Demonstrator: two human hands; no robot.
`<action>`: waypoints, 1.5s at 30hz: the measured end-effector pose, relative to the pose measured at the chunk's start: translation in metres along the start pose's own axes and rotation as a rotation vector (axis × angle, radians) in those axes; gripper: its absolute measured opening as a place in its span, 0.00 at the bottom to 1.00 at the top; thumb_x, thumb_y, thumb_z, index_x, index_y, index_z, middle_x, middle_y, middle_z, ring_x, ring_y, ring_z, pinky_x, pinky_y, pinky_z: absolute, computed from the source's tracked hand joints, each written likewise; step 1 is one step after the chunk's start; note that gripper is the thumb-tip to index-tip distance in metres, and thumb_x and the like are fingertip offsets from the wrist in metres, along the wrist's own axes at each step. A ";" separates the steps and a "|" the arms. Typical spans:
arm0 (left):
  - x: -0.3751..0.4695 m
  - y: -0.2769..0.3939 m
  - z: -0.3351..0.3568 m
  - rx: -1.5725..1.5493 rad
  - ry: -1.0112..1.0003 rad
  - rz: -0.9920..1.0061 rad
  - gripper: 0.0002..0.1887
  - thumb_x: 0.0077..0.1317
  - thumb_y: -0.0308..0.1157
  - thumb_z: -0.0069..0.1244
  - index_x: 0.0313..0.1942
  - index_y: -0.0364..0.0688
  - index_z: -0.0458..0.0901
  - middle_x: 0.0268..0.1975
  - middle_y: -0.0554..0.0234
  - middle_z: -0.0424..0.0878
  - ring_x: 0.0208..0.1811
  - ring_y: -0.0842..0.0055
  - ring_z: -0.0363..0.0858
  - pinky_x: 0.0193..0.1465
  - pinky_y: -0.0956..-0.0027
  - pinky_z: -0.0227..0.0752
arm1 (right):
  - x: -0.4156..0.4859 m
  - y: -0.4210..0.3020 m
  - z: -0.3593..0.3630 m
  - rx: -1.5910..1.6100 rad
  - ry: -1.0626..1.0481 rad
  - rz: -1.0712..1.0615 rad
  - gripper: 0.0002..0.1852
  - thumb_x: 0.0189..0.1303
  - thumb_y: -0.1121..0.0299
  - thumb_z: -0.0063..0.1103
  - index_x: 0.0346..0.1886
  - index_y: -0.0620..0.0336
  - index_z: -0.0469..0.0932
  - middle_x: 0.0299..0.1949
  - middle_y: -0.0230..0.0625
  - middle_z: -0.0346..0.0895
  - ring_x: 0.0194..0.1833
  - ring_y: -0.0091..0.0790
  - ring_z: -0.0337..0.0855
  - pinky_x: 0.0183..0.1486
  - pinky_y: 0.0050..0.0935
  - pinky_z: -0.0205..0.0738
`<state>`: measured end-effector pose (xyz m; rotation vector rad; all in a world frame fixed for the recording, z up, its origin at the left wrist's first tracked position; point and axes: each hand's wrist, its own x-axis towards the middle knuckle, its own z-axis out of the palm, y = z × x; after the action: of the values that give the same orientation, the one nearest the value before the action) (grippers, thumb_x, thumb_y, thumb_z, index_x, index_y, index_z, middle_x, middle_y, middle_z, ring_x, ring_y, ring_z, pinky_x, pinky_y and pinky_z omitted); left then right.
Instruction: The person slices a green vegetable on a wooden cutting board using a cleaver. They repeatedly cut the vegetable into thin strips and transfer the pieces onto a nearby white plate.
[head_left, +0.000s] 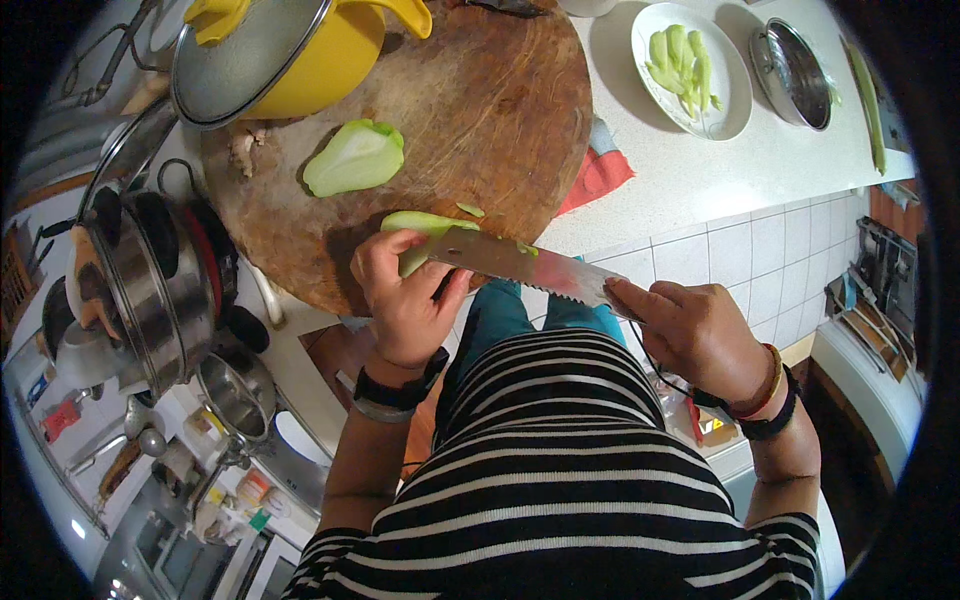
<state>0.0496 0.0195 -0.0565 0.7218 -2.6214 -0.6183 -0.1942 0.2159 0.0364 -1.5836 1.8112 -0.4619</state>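
Note:
My left hand (405, 289) grips a pale green chayote piece (420, 221) at the near edge of a round wooden chopping board (480, 135). My right hand (697, 330) is closed around the handle of a broad kitchen knife (510, 262), and the handle is mostly hidden. The blade reaches left across the chayote piece, close to my left fingers, its toothed edge facing me. Small green scraps lie by the blade, one of them a sliver (471, 210) on the board. Farther back rests a cut chayote half (356, 159), pale face up.
A yellow lidded pot (315, 67) stands on the board's back left, near a ginger piece (244, 150). To the right are a white plate (731, 112) of chayote slices (682, 64) and a steel bowl (795, 75). A red cloth (600, 176) pokes from under the board. Stacked steel pots (161, 292) crowd the left.

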 end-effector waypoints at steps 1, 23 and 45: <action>0.000 0.000 0.001 -0.023 0.015 0.002 0.15 0.49 0.27 0.67 0.39 0.43 0.87 0.52 0.54 0.74 0.55 0.58 0.72 0.59 0.55 0.65 | 0.000 0.001 0.000 -0.004 -0.007 0.006 0.23 0.58 0.71 0.60 0.59 0.57 0.77 0.25 0.35 0.74 0.22 0.39 0.80 0.23 0.36 0.74; -0.001 -0.002 0.004 -0.070 0.051 -0.012 0.18 0.47 0.30 0.69 0.42 0.48 0.89 0.52 0.59 0.74 0.55 0.59 0.71 0.59 0.54 0.62 | -0.001 -0.025 0.025 -0.221 0.083 0.046 0.20 0.59 0.75 0.62 0.57 0.63 0.80 0.22 0.34 0.75 0.21 0.32 0.81 0.20 0.30 0.74; 0.057 0.028 -0.011 0.157 -0.046 0.034 0.14 0.58 0.29 0.61 0.46 0.48 0.85 0.43 0.68 0.82 0.47 0.64 0.80 0.55 0.55 0.62 | -0.058 0.003 0.001 -0.405 0.219 0.007 0.26 0.55 0.76 0.64 0.60 0.60 0.79 0.22 0.30 0.67 0.21 0.28 0.75 0.21 0.31 0.71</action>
<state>-0.0029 0.0061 -0.0217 0.7148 -2.7419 -0.4285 -0.1935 0.2724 0.0483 -1.8524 2.1797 -0.2834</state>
